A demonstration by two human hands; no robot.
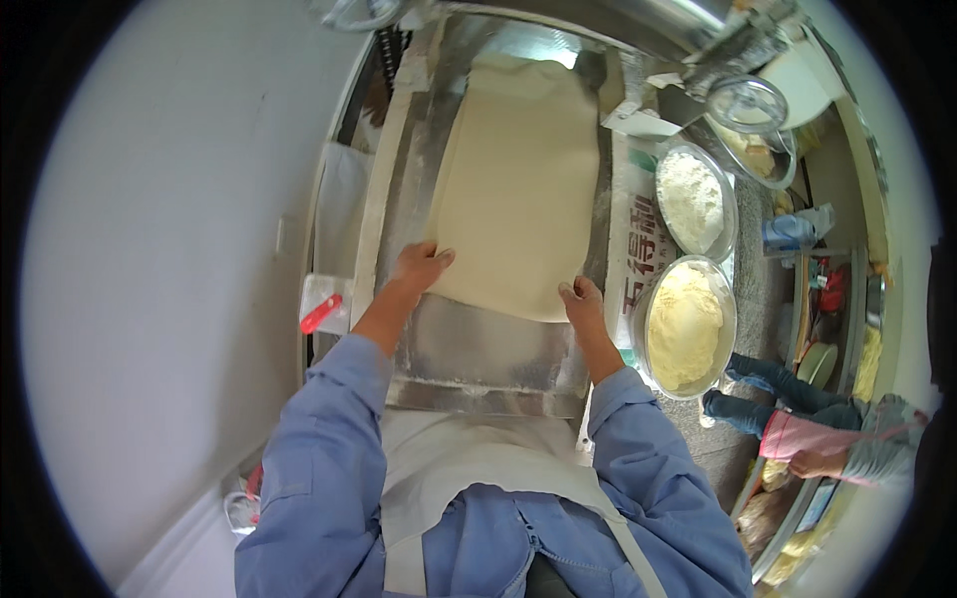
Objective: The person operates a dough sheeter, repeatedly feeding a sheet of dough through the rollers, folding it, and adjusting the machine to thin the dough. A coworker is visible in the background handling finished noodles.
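A wide, smooth sheet of pale dough [523, 187] lies along a metal tray [478, 344] of what looks like a dough sheeter. My left hand [425, 265] grips the sheet's near left edge, thumb on top. At the near right corner, my right hand [583, 299] pinches the dough between thumb and fingers. The near edge of the sheet sags slightly between both hands. Its far end looks folded or rumpled, close to the machine's metal housing.
Right of the tray stand a bowl of white flour [691, 198] and a bowl of yellowish flour [684, 329]. A handwheel [748, 105] juts out at upper right. A red-handled scraper [323, 312] sits at left near the wall [172, 224]. Another person [822, 441] is at lower right, by shelves.
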